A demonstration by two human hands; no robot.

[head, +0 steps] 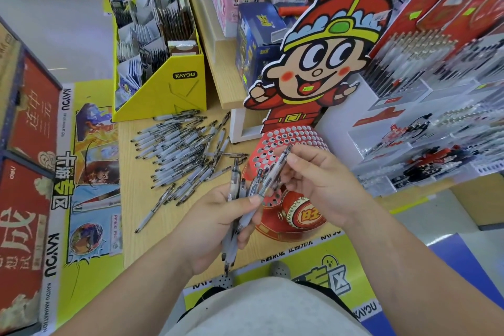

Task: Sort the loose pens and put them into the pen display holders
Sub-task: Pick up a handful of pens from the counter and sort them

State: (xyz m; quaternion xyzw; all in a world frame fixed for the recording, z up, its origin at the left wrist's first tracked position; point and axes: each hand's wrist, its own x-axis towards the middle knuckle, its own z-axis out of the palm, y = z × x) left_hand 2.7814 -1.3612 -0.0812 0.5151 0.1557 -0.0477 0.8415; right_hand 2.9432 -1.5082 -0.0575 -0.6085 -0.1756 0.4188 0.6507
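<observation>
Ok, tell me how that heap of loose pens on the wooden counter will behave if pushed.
The loose pens look round-barrelled and lie criss-crossed on the smooth counter, so they would probably roll and scatter rather than slide together. They seem stiff, thin plastic, likely light. Their clips may check some rolling.

Open lane: bare light-wood tabletop [144,247] near front-left edge, below the scattered pile of grey translucent pens [177,155]. Pile fills mid-table up to the yellow cardboard card display box [166,90]. Right side blocked: red perforated drum-shaped pen holder [289,142], tall cartoon cardboard cut-out [313,68] behind it, tiered clear acrylic pen racks [409,150] to its right.
</observation>
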